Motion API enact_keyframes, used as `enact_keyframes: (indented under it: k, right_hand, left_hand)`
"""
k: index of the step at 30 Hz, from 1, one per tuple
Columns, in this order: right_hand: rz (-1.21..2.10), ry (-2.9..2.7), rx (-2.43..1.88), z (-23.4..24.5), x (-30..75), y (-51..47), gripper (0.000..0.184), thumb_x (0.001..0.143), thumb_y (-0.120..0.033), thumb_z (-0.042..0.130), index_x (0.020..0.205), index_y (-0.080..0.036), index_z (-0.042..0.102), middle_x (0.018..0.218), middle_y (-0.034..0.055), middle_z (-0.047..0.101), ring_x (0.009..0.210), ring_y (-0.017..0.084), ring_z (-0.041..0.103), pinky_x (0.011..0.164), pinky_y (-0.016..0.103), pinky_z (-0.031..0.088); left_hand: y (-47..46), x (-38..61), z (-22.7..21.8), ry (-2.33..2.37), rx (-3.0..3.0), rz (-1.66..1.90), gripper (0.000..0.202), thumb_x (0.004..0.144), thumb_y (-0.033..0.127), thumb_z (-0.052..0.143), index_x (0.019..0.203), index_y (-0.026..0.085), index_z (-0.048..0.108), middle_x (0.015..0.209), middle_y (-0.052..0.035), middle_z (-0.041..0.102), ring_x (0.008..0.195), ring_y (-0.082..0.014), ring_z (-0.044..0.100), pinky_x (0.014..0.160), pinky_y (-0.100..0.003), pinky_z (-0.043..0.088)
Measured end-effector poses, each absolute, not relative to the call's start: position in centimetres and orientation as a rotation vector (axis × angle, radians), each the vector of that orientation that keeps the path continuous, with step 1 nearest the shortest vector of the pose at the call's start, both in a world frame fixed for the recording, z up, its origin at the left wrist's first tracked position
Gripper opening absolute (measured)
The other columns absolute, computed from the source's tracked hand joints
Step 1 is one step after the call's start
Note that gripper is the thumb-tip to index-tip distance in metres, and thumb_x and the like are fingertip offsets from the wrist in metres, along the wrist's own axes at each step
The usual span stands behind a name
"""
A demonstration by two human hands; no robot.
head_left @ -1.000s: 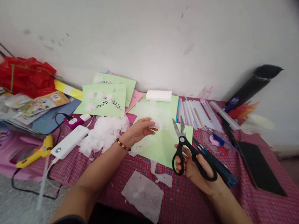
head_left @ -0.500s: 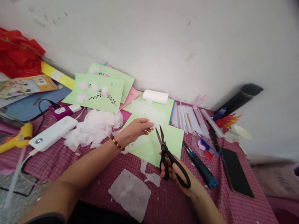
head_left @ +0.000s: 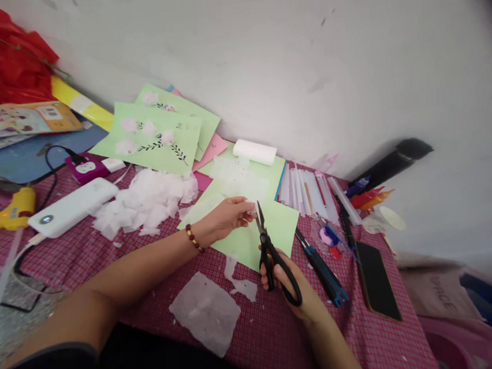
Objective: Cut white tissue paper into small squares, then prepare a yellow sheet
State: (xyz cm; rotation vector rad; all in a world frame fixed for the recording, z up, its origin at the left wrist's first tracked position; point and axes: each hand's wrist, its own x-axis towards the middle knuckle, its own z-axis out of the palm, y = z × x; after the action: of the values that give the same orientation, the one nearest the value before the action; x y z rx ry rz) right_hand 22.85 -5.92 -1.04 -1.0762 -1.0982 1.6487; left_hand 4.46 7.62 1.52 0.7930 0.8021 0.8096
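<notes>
Between the thumb and fingers of my left hand [head_left: 233, 216] is a small piece of thin white paper [head_left: 252, 208]. My right hand [head_left: 286, 276] grips black-handled scissors [head_left: 266, 246], fingers through the loops. The blades are slightly apart, their tips beside the paper at my left fingertips. Under both hands lie light green sheets [head_left: 243, 245], with thin white tissue paper [head_left: 239, 176] on top. Closer to me, a square of white tissue [head_left: 206, 315] and an irregular scrap [head_left: 242, 286] rest on the red checked cloth [head_left: 151, 286].
A heap of white tissue pieces [head_left: 147, 200] lies left, beside a white power bank [head_left: 73, 207] and a yellow glue gun [head_left: 9, 213]. Behind are green cards with flowers [head_left: 150, 138] and a white roll [head_left: 255, 151]. At right lie a blue-black cutter [head_left: 324, 270] and a phone [head_left: 377, 279].
The scissors have come up to the paper in my left hand, and their blades have drawn closer together. The camera view has shifted slightly.
</notes>
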Motion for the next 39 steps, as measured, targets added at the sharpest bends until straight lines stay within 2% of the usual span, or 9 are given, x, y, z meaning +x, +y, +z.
enact_keyframes:
  k: [8, 24, 33, 36, 38, 39]
  right_hand:
    - [1.618, -1.169, -1.006, -1.4, 23.2, -6.1, 0.047, 0.088, -0.050, 0.062, 0.125, -0.022, 0.056, 0.089, 0.0059, 0.063, 0.071, 0.017, 0.058, 0.063, 0.031, 0.047]
    - [1.473, -1.202, -1.199, -0.3, 22.2, -6.1, 0.044, 0.085, -0.053, 0.063, 0.115, -0.020, 0.058, 0.080, 0.0016, 0.056, 0.064, 0.015, 0.052, 0.058, 0.030, 0.043]
    - [1.414, -1.223, -1.360, -1.5, 23.0, -5.8, 0.045, 0.084, -0.049, 0.066, 0.114, -0.016, 0.061, 0.063, -0.0041, 0.050, 0.048, 0.010, 0.040, 0.045, 0.024, 0.031]
    - [1.452, -1.184, -1.335, -1.4, 23.1, -5.9, 0.042, 0.085, -0.047, 0.066, 0.112, -0.016, 0.061, 0.065, -0.0033, 0.052, 0.046, 0.008, 0.039, 0.043, 0.024, 0.031]
    - [1.503, -1.155, -1.250, -1.0, 23.1, -5.9, 0.041, 0.085, -0.048, 0.065, 0.112, -0.017, 0.062, 0.070, -0.0012, 0.055, 0.048, 0.009, 0.040, 0.045, 0.024, 0.032]
    - [1.540, -1.137, -1.195, -0.7, 23.1, -6.0, 0.042, 0.085, -0.050, 0.064, 0.112, -0.018, 0.062, 0.073, 0.0001, 0.056, 0.050, 0.009, 0.041, 0.047, 0.025, 0.034]
  left_hand:
    - [7.3, 4.7, 1.8, 0.774, 0.704, 0.841, 0.018, 0.070, 0.020, 0.069, 0.068, 0.016, 0.051, 0.063, -0.0005, 0.059, 0.055, -0.0073, 0.053, 0.049, -0.019, 0.035]
    - [5.7, 5.9, 1.7, 1.028, 0.959, 0.957, 0.013, 0.076, 0.016, 0.060, 0.064, 0.015, 0.055, 0.062, 0.0000, 0.060, 0.054, -0.0070, 0.051, 0.053, -0.019, 0.040]
    - [6.0, 5.9, 0.8, 1.064, 1.002, 0.959, 0.016, 0.076, 0.018, 0.062, 0.063, 0.014, 0.055, 0.063, -0.0026, 0.063, 0.052, -0.0073, 0.052, 0.050, -0.020, 0.040]
    - [6.1, 5.7, 0.9, 1.032, 1.008, 0.943, 0.013, 0.076, 0.018, 0.062, 0.067, 0.014, 0.054, 0.066, -0.0013, 0.061, 0.055, -0.0079, 0.053, 0.051, -0.020, 0.041]
    - [6.1, 5.5, 1.1, 0.968, 0.988, 0.937, 0.010, 0.074, 0.018, 0.065, 0.079, 0.015, 0.057, 0.073, -0.0005, 0.060, 0.059, -0.0087, 0.054, 0.051, -0.021, 0.042]
    - [6.2, 5.4, 1.3, 0.914, 0.964, 0.933, 0.018, 0.071, 0.017, 0.066, 0.087, 0.015, 0.058, 0.080, -0.0007, 0.061, 0.062, -0.0090, 0.056, 0.052, -0.021, 0.043]
